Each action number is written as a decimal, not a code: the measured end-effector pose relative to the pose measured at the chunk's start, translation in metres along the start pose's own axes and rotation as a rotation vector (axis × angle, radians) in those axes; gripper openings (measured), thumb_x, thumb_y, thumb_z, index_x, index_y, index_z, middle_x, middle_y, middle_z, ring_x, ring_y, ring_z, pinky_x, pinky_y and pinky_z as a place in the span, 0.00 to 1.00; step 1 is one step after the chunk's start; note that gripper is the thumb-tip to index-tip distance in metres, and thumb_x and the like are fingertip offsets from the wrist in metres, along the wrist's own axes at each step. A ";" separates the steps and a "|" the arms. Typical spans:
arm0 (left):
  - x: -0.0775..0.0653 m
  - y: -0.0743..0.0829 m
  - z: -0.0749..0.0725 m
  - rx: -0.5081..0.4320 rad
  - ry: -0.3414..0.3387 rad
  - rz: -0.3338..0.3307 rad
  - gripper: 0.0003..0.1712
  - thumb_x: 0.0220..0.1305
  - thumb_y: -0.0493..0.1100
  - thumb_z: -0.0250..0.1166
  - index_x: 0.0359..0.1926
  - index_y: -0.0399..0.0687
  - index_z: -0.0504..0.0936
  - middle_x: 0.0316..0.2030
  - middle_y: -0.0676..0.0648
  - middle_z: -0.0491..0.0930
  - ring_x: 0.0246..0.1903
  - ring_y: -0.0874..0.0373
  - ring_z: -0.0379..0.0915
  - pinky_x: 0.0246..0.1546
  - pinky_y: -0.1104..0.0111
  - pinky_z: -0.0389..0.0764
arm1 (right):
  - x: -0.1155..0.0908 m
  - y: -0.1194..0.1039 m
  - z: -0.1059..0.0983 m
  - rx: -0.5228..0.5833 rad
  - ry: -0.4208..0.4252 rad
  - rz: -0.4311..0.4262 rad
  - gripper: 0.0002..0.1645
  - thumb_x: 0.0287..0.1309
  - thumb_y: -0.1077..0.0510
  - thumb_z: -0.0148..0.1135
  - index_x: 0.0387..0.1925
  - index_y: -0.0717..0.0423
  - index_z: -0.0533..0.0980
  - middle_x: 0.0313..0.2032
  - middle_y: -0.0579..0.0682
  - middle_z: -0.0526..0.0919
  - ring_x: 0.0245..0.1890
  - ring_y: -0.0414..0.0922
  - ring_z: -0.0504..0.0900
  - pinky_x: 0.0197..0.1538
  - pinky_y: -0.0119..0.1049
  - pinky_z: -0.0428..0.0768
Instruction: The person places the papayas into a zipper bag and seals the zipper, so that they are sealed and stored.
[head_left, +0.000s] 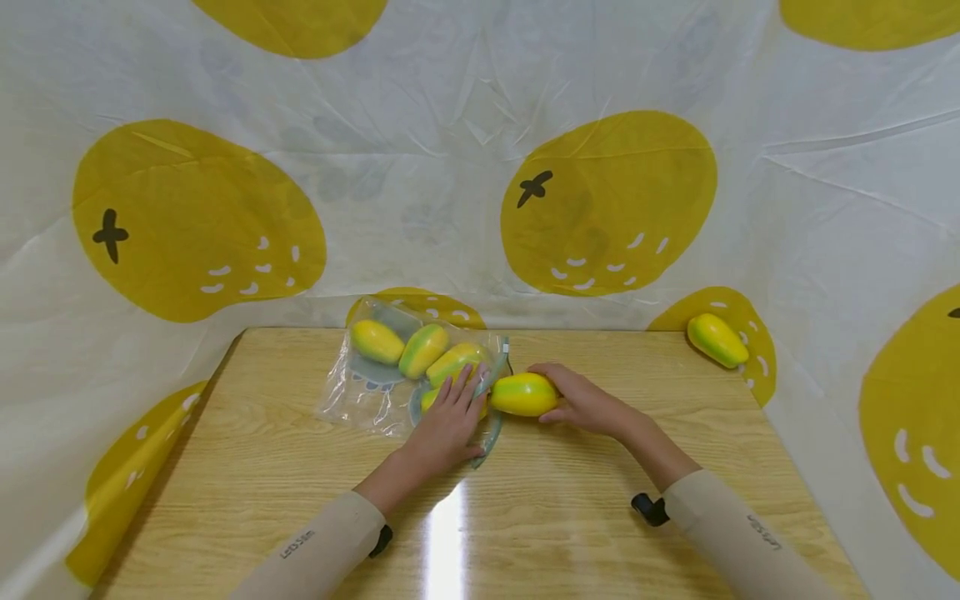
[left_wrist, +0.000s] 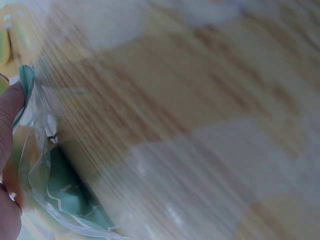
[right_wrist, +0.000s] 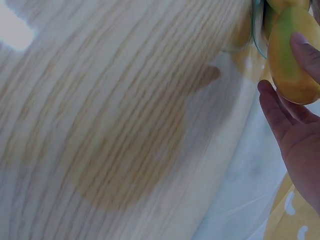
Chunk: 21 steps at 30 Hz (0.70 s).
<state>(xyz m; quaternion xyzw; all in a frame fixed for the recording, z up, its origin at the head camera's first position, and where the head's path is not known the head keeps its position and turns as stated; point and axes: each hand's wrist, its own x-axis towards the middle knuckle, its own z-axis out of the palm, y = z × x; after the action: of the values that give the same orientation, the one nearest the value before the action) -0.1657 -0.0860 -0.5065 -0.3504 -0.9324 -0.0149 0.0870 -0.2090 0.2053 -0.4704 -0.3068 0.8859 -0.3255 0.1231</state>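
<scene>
Right hand [head_left: 579,402] gripping, on its left, a yellow-green fruit [head_left: 522,394] at the mouth of a clear bag [head_left: 362,413]; left hand [head_left: 447,423], fingers extended, resting on the bag, bagged fruits [head_left: 423,351] beyond and beneath it.

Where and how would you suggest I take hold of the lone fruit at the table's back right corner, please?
I'd grip the lone fruit across its middle, from above and the near left: it is longer than wide, slants from back left to near right, with the cloth behind and to its right.
</scene>
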 end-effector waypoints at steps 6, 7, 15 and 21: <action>0.000 0.000 -0.002 0.051 -0.009 0.004 0.72 0.53 0.70 0.74 0.81 0.34 0.47 0.82 0.35 0.37 0.82 0.39 0.39 0.79 0.47 0.53 | 0.005 -0.005 0.003 0.017 -0.010 -0.014 0.45 0.58 0.60 0.75 0.73 0.62 0.64 0.68 0.60 0.73 0.66 0.58 0.75 0.67 0.57 0.76; 0.000 0.000 -0.002 0.056 -0.012 0.002 0.73 0.53 0.71 0.74 0.81 0.34 0.46 0.83 0.35 0.37 0.82 0.39 0.38 0.79 0.47 0.52 | 0.006 -0.007 0.003 0.022 -0.017 -0.015 0.45 0.59 0.60 0.75 0.73 0.62 0.64 0.68 0.60 0.74 0.65 0.58 0.75 0.65 0.56 0.78; 0.000 0.000 -0.001 0.038 -0.023 -0.002 0.71 0.53 0.70 0.74 0.81 0.35 0.48 0.83 0.36 0.36 0.82 0.40 0.35 0.80 0.47 0.51 | 0.016 -0.013 0.010 -0.021 -0.054 -0.027 0.47 0.58 0.56 0.76 0.74 0.61 0.65 0.68 0.59 0.75 0.68 0.59 0.75 0.70 0.59 0.72; 0.001 0.000 -0.001 0.043 -0.012 0.002 0.72 0.52 0.70 0.76 0.81 0.35 0.49 0.83 0.35 0.35 0.82 0.40 0.36 0.80 0.48 0.51 | 0.021 -0.015 0.015 -0.031 -0.055 -0.021 0.49 0.58 0.56 0.77 0.75 0.61 0.63 0.69 0.60 0.75 0.67 0.58 0.75 0.70 0.58 0.73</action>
<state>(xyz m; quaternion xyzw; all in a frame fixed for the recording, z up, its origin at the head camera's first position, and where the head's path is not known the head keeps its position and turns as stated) -0.1657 -0.0853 -0.5057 -0.3496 -0.9326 0.0072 0.0889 -0.2126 0.1753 -0.4722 -0.3267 0.8838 -0.3045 0.1394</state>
